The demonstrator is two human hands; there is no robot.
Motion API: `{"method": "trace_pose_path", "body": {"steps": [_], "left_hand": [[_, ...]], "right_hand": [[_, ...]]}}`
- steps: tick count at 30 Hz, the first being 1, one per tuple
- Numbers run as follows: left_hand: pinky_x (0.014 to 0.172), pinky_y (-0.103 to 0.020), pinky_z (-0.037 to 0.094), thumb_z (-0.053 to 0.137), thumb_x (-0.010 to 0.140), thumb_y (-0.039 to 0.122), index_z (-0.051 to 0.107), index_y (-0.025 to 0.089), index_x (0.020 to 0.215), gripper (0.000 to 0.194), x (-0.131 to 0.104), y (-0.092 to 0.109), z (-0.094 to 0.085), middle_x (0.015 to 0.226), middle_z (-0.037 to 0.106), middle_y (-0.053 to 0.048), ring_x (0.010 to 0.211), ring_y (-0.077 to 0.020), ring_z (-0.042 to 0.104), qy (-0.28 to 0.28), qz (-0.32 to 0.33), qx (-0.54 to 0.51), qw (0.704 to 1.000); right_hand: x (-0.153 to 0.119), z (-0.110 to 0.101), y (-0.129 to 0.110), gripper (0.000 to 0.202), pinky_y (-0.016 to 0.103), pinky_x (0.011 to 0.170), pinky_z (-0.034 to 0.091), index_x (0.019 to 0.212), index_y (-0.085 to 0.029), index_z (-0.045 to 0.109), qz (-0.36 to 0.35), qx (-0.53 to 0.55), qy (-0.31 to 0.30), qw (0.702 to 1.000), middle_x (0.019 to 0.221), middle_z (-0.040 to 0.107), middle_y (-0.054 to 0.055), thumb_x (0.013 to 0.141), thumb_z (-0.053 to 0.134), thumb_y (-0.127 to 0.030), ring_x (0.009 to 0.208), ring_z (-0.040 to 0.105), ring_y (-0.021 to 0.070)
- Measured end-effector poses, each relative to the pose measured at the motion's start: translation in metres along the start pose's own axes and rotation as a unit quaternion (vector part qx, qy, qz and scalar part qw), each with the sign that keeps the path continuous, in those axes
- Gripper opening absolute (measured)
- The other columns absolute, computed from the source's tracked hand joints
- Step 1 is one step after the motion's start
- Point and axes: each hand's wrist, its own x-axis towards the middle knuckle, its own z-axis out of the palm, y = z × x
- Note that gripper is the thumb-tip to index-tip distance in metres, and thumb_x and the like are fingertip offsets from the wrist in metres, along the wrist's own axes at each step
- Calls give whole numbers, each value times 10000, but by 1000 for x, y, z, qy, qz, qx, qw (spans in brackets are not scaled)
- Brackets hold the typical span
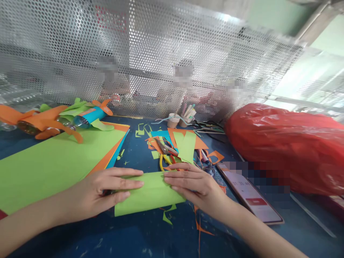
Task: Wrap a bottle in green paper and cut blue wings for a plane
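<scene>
A light green sheet of paper, curved over like a roll, lies in front of me on the blue table. My left hand holds its left part, fingers stretched over the top and thumb low on the near side. On the right part my right hand presses with its fingers close together. Whatever the paper may be curved round is hidden. Just beyond it, scissors with yellow handles and a red-handled tool lie among green paper strips and orange scraps.
Large green sheets lie at left over orange and blue ones. Bottle figures dressed in orange paper and blue paper stand behind them. Pen cups, a phone and a red plastic bag are also there. Perforated metal forms the back.
</scene>
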Motion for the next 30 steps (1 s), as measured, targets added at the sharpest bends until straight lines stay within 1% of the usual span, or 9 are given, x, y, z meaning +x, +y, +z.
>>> {"method": "trace_pose_path", "body": {"steps": [3,4,6,9,13,19,24,27,30], "left_hand": [[1025,-348,464,482,951,298,563,449,1266,359,2,-5,0,1398,538,78,1235,-191,550,13,-12,-9,1000],[1044,-357,446,484,951,309,566,446,1264,351,2,-7,0,1389,546,82,1241,-188,544,18,-17,-15,1000],[1076,-370,409,487,949,333,569,450,1258,340,3,-11,0,1371,560,97,1251,-181,536,27,-27,-30,999],[1102,-384,371,491,943,372,573,467,1244,326,3,-14,2,1340,581,121,1264,-174,522,42,-53,-51,996],[1114,-398,344,497,933,411,578,461,1242,323,3,-13,3,1337,582,125,1279,-183,506,42,-85,-62,994],[1104,-379,359,507,913,461,591,445,1236,335,1,-4,3,1337,582,122,1281,-194,504,47,-113,-74,990],[1057,-386,419,512,894,496,572,448,1258,371,1,3,2,1329,590,117,1249,-226,537,56,-147,-70,985],[1026,-391,450,518,889,500,574,426,1265,388,2,6,2,1313,610,94,1223,-247,560,72,-147,-67,984],[966,-373,502,529,891,482,543,390,1309,429,2,6,5,1325,606,51,1216,-260,566,90,-126,-78,985]], "right_hand": [[-8,-12,-8,379,388,1006,476,1306,-246,538,111,-103,1,989,1273,637,62,928,560,-229,1205,556,214],[-15,-17,-10,460,403,987,490,1353,-246,478,172,-151,9,973,1303,607,80,907,587,-277,1199,561,234],[-36,-26,-12,457,456,936,514,1306,-220,498,250,-262,40,931,1263,608,122,879,595,-349,1156,587,292],[-73,-32,-7,457,509,912,514,1177,-107,584,281,-382,8,881,1164,638,202,830,620,-403,1107,601,370],[-103,-24,1,452,502,849,545,1134,-64,620,307,-416,-53,854,1077,679,213,843,606,-409,986,650,367],[-111,-22,10,453,478,840,550,1118,-42,638,300,-424,-59,853,1065,669,219,859,596,-410,978,633,356],[-114,-28,13,278,497,786,555,1035,-97,658,279,-417,-59,863,981,691,190,870,539,-287,907,651,343],[-105,-30,-8,313,510,827,537,1056,-123,630,275,-394,15,877,1032,679,191,912,443,-329,966,635,344],[-93,-30,-42,415,426,873,538,1263,-188,518,307,-301,84,899,1232,616,161,940,406,-423,1120,588,310]]}}
